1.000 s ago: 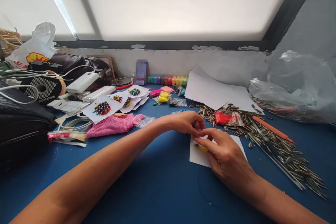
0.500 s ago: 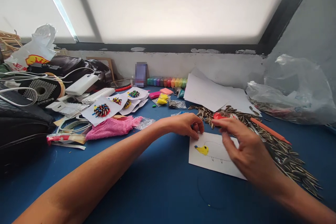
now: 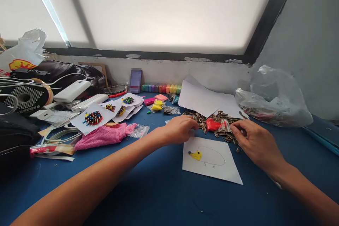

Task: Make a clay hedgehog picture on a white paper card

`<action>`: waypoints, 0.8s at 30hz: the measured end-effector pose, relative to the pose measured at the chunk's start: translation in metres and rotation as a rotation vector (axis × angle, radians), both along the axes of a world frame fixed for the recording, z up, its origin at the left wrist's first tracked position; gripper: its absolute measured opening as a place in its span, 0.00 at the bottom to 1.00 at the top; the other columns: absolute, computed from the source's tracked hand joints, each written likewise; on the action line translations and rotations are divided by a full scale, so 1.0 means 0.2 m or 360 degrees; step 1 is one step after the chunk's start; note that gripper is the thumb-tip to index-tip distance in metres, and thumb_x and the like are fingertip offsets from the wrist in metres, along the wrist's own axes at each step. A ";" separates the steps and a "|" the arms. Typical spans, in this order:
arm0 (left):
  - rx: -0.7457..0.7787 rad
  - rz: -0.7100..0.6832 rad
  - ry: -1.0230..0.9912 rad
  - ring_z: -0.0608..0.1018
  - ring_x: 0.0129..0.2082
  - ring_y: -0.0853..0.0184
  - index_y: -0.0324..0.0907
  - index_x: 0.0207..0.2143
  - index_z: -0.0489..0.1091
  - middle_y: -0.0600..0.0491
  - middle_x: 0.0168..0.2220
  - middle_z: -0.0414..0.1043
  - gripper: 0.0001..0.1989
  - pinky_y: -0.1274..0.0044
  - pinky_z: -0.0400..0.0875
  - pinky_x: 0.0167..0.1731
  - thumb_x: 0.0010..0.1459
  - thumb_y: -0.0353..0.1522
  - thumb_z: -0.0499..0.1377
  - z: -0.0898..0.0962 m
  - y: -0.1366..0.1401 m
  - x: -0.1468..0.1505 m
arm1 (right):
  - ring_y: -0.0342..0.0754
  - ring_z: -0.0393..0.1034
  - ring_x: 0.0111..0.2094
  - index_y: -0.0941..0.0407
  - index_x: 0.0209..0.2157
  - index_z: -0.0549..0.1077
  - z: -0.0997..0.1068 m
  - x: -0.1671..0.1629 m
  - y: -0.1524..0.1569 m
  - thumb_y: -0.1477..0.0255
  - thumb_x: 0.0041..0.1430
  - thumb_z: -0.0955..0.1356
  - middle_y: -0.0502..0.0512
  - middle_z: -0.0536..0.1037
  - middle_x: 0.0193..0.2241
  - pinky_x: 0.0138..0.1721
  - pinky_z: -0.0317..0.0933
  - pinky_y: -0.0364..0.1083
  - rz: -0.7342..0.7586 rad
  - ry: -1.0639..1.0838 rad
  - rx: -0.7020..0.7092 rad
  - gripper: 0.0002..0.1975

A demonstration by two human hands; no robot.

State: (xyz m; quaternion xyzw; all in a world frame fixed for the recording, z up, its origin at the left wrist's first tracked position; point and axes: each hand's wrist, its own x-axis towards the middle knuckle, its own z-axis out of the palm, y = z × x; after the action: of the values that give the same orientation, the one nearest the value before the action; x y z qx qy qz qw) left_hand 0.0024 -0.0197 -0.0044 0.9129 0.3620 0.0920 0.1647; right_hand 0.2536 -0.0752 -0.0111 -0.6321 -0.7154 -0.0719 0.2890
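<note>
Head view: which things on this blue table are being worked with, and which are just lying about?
In use:
left hand at the drawing paper
right hand in the sunflower seeds
red clay packet

Lying about:
pink cloth
white power bank
plastic bag
blank paper sheets

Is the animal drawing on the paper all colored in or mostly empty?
Mostly empty. On the paper, only the head carries a yellow blob; the body is a bare pencil outline.
</note>
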 end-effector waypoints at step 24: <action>0.0348 0.0042 -0.0227 0.73 0.46 0.62 0.40 0.48 0.72 0.47 0.45 0.72 0.13 0.70 0.67 0.49 0.63 0.31 0.55 -0.13 -0.02 0.06 | 0.57 0.70 0.35 0.54 0.25 0.73 -0.07 -0.02 0.11 0.52 0.57 0.65 0.58 0.75 0.29 0.38 0.61 0.54 0.0017 0.0013 -0.0038 0.20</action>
State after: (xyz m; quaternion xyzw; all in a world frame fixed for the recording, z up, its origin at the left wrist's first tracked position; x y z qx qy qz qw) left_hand 0.0140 -0.0245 -0.0310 0.9117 0.3492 0.1977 0.0883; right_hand 0.2505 -0.0536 -0.0260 -0.6320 -0.7183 -0.0593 0.2846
